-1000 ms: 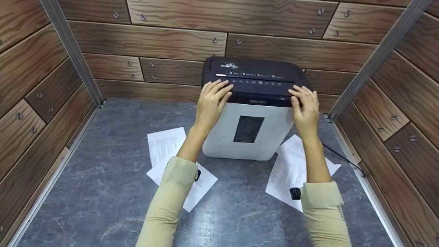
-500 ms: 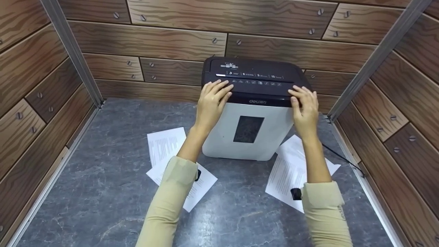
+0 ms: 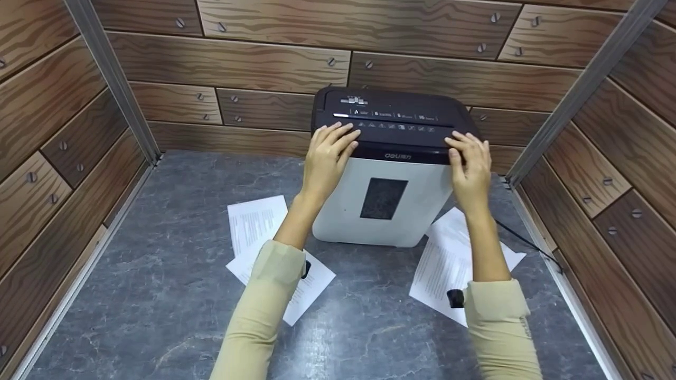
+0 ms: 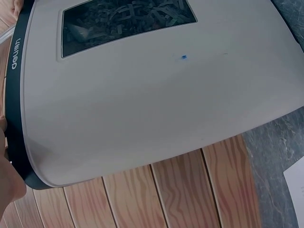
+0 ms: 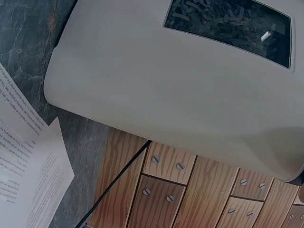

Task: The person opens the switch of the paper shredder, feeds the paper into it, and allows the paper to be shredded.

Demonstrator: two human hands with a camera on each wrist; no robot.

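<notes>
A paper shredder [image 3: 338, 203] with a pale grey body and black head [image 3: 401, 124] stands upright near the back wall. My left hand [image 3: 326, 158] rests on the head's front left corner, its fingers lying over the top edge. On the front right corner rests my right hand [image 3: 471, 166], fingers likewise over the top. Shredded paper strips show through the dark window [image 4: 128, 23] in the left wrist view. Printed sheets [image 3: 256, 224] lie on the floor under my left forearm. Beneath the right forearm are further printed sheets [image 3: 438, 274], partly hidden by it.
A black power cord [image 3: 523, 240] runs from behind the shredder to the right wall. Wood-patterned panels [image 3: 227, 63] close off the back and both sides, with metal posts [image 3: 113, 79] at the corners. The floor [image 3: 174, 295] is a dark, marbled surface.
</notes>
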